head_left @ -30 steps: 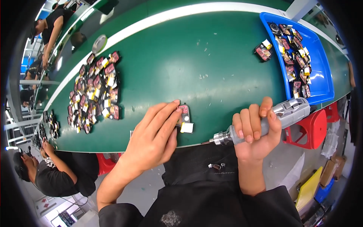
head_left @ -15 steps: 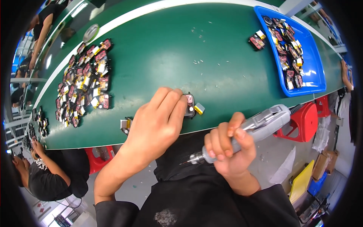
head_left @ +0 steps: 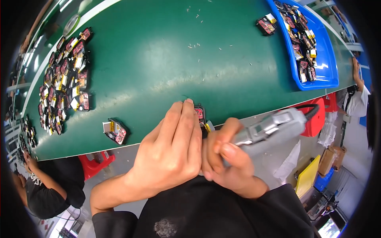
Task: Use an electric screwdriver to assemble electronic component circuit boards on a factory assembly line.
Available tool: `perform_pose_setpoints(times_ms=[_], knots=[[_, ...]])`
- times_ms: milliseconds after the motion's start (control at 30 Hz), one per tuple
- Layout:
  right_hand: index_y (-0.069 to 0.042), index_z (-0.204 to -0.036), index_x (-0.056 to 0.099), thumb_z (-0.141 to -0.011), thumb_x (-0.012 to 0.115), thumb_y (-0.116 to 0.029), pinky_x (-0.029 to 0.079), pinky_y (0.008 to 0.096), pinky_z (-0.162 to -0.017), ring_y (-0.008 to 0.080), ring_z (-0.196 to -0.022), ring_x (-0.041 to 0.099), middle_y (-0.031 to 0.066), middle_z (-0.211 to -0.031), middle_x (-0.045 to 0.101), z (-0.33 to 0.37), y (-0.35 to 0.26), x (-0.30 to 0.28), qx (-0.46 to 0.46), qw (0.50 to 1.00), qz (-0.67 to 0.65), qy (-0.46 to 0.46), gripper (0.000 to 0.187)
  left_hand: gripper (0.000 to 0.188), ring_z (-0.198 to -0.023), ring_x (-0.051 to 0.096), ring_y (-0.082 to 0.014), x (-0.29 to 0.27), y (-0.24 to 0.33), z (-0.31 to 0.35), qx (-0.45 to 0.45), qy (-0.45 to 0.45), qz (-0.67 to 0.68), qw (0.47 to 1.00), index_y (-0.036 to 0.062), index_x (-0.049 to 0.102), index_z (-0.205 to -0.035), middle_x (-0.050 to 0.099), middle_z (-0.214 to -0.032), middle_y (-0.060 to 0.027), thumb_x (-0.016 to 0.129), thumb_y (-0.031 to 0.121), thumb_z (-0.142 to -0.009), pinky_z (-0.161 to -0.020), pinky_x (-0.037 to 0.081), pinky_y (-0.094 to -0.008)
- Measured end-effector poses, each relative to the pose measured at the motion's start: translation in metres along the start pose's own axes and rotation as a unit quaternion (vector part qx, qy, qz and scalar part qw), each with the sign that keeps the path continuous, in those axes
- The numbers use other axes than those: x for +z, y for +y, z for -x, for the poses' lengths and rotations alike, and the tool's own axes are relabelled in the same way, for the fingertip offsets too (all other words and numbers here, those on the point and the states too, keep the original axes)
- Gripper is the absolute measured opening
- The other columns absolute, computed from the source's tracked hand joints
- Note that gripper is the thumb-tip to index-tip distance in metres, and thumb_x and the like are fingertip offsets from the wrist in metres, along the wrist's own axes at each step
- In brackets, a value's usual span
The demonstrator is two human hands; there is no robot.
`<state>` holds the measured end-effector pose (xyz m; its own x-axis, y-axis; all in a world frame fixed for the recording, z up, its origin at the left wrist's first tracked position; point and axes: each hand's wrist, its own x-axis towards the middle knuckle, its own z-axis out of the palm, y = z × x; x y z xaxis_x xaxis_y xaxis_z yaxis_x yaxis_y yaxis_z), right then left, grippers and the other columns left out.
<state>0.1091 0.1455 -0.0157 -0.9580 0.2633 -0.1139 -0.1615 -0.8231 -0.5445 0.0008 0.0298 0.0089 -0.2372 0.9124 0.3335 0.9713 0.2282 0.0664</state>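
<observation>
My left hand (head_left: 168, 148) lies over the table's front edge, fingers pressed together against a small black-cased electronic unit (head_left: 200, 112). The unit shows a red circuit board, with a silver-and-yellow battery (head_left: 210, 126) beside it; my fingers cover its left part. Close by on the right, my right hand (head_left: 228, 160) is closed round a grey electric screwdriver (head_left: 274, 129), blurred by motion. The screwdriver's tip is hidden behind my hands. A second unit (head_left: 116, 131), its battery hanging out to the left, rests on the green table left of my left hand.
Many similar units form a pile (head_left: 63, 85) at the left. A blue tray (head_left: 327, 75) of them stands at the right, one loose unit (head_left: 266, 24) beside it. Small screws (head_left: 193, 46) lie scattered mid-table. Red stools (head_left: 313, 123) and a co-worker (head_left: 51, 182) are near the edge.
My right hand has brought the screwdriver leftward, up against my left hand. The view has shifted, and the second unit, formerly partly behind my left wrist, now shows fully.
</observation>
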Motion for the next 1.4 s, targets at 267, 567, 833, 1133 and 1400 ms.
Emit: perform_pose_setpoints(times_ms=[267,567,833,1133,1400], knots=[[-0.011,-0.090,0.047,-0.102,0.047,-0.032,0.040,0.0266,-0.052,0.0094,-0.043,0.044,-0.0023,-0.055,0.044,-0.049,-0.080,0.004,-0.111,0.975,0.103,-0.160,0.025,0.041,-0.100,0.064,-0.0369,-0.008,0.000,0.007,-0.008,-0.045,0.049,0.998,-0.0192,0.064,-0.096,0.063,-0.107,-0.0312,0.067,0.005,-0.064,-0.081,0.058,-0.0354],[-0.010,-0.095,0.051,-0.104,0.039,-0.039,0.039,0.0268,-0.053,0.0101,-0.045,0.042,-0.0022,-0.055,0.043,-0.079,-0.086,0.003,-0.092,0.966,0.168,-0.174,0.033,0.040,-0.106,0.063,-0.0403,-0.002,0.001,0.013,-0.013,-0.038,0.055,0.998,-0.0190,0.060,-0.106,0.059,-0.121,-0.0297,0.068,-0.002,-0.071,-0.078,0.058,-0.0398],[-0.010,-0.095,0.051,-0.103,0.042,-0.038,0.041,0.0274,-0.055,0.0119,-0.047,0.045,-0.0010,-0.056,0.045,-0.080,-0.088,0.000,-0.055,0.963,0.188,-0.183,0.031,0.038,-0.103,0.064,-0.0397,0.001,0.000,0.013,-0.015,-0.030,0.076,0.997,-0.0181,0.061,-0.104,0.061,-0.118,-0.0292,0.069,0.000,-0.071,-0.077,0.059,-0.0397],[-0.012,-0.090,0.046,-0.105,0.040,-0.036,0.043,0.0280,-0.057,0.0119,-0.050,0.046,-0.0007,-0.058,0.045,-0.092,-0.088,0.007,0.001,0.931,0.246,-0.270,0.029,0.039,-0.097,0.064,-0.0392,0.013,-0.005,0.015,-0.010,0.029,0.111,0.993,-0.0184,0.060,-0.103,0.062,-0.113,-0.0288,0.071,0.006,-0.075,-0.074,0.059,-0.0417],[-0.010,-0.086,0.045,-0.100,0.049,-0.028,0.040,0.0266,-0.050,0.0102,-0.043,0.042,-0.0031,-0.054,0.044,-0.098,-0.070,0.017,-0.029,0.931,0.262,-0.253,0.024,0.019,-0.097,0.064,-0.0332,0.012,-0.018,0.017,0.013,0.064,0.095,0.993,-0.0128,0.062,-0.082,0.065,-0.106,-0.0281,0.067,0.002,-0.071,-0.078,0.057,-0.0356]])
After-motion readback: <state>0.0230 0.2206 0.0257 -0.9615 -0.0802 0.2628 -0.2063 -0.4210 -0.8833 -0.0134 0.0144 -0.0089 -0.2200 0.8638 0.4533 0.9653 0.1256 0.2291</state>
